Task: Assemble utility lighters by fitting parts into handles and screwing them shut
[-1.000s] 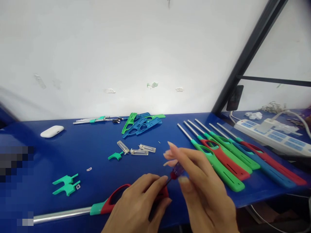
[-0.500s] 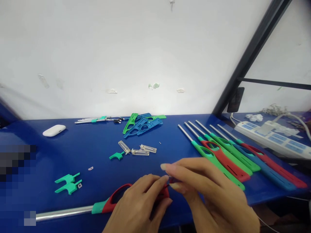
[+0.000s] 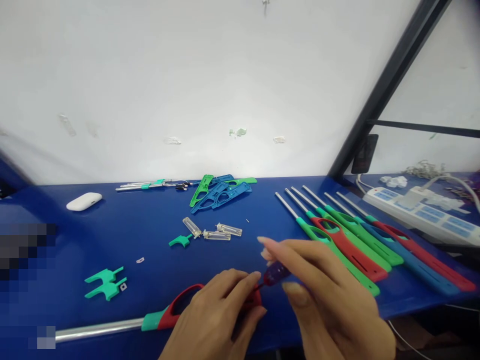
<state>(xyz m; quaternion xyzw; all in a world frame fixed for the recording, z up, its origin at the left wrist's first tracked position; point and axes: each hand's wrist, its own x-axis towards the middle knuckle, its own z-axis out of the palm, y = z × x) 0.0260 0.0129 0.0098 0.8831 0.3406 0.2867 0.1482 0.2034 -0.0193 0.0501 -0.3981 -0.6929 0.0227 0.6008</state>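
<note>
My left hand (image 3: 215, 312) is closed on the handle of a red lighter (image 3: 167, 317) with a silver tube, near the table's front edge. Its fingers hide much of the handle. In my right hand (image 3: 326, 295) is a small screwdriver with a dark purple handle (image 3: 275, 273), its shaft pointing left at the handle's end by my left fingertips. The tip is hidden. My right thumb stands a little off the screwdriver. Beyond my hands lie clear fuel tanks (image 3: 216, 235) and a teal trigger piece (image 3: 180, 240).
Several long lighters (image 3: 337, 240) lie side by side at the right. Blue and green shell halves (image 3: 221, 195) and metal rods (image 3: 144, 185) rest at the back. Teal pieces (image 3: 107, 290) and a white case (image 3: 84, 201) are left. A power strip (image 3: 420, 215) is far right.
My right fingers have opened somewhat and the thumb has dropped from the fingertips, so the purple screwdriver handle now shows. My left hand and the red lighter have stayed put.
</note>
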